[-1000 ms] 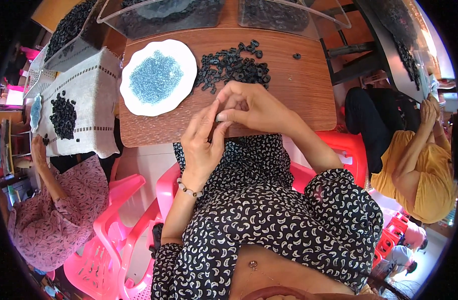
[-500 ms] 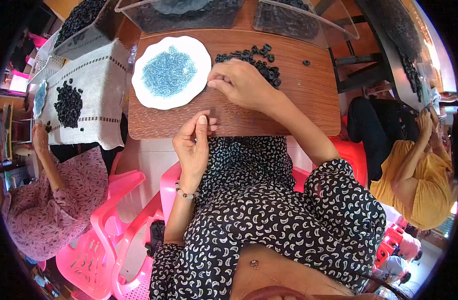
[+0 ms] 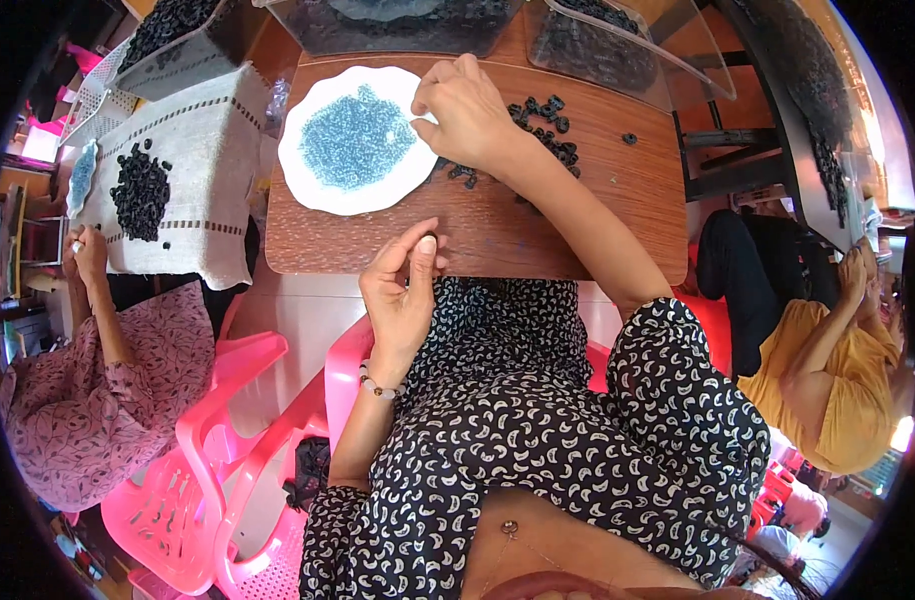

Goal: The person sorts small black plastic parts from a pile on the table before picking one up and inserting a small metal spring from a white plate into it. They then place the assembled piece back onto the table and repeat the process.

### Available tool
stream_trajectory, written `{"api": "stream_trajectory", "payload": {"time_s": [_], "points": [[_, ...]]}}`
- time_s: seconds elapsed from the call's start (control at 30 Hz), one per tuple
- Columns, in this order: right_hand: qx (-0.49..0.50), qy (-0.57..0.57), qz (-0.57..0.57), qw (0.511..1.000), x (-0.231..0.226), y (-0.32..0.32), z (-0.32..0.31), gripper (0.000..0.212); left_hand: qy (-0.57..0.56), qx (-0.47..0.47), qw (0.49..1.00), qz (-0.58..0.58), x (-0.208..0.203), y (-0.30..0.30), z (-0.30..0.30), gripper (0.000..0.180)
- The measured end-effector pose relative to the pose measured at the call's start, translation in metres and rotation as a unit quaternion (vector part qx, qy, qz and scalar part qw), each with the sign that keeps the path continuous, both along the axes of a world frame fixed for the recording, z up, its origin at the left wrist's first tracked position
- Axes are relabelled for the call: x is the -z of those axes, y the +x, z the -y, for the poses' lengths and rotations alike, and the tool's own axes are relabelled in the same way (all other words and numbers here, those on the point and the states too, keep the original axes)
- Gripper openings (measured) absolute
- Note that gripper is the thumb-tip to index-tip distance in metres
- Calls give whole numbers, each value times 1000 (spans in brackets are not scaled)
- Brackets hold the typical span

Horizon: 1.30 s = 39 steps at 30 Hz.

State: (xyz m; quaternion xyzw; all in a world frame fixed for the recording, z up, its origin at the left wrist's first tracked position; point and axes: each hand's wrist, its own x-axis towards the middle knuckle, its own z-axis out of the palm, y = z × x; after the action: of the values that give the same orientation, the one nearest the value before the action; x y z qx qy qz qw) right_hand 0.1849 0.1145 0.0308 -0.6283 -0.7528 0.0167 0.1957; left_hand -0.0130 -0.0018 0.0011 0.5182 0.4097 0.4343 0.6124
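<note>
A white scalloped plate (image 3: 402,185) on the wooden table holds a heap of small, clear bluish pieces (image 3: 352,140). My right hand (image 3: 467,115) is over the plate's right rim, thumb and fingers pinched together; whatever is between them is too small or hidden to make out. Closer to me, just above the table's front edge, my left hand (image 3: 402,290) pinches a small black part (image 3: 432,236) between thumb and forefinger, mostly covered by the fingertips. Several small black ring-like parts (image 3: 559,148) lie in a loose pile beside and partly behind my right hand.
One black part (image 3: 629,138) lies apart on the table (image 3: 617,220). Clear plastic bins (image 3: 597,60) stand along the far edge. To the left, another person's hands (image 3: 87,248) are at a cloth-covered table (image 3: 202,190) with a black pile. A person in yellow (image 3: 827,370) sits at right.
My right hand has shifted slightly up and onto the plate's rim, uncovering some black parts below it. My left hand keeps its pinch. The left neighbour's hands have come together.
</note>
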Motion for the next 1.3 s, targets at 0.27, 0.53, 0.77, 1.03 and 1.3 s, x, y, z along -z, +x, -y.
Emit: {"api": "stream_trajectory", "payload": {"time_s": [0.27,0.53,0.77,1.03,1.3], "points": [[27,7,43,999,14,-10,-11,9,-59,8,994,92,-2,-2,-7,28],[0,24,-117,993,-2,1,6,14,-182,21,945,270,4,-10,-15,37],[-92,42,-234,967,-44,6,53,14,-242,59,894,372,13,-16,-17,39],[-55,-42,-333,941,-46,-7,133,9,-298,71,862,403,8,-2,-10,29],[-41,10,-304,952,-33,-8,148,6,-267,63,900,339,-2,16,3,23]]}}
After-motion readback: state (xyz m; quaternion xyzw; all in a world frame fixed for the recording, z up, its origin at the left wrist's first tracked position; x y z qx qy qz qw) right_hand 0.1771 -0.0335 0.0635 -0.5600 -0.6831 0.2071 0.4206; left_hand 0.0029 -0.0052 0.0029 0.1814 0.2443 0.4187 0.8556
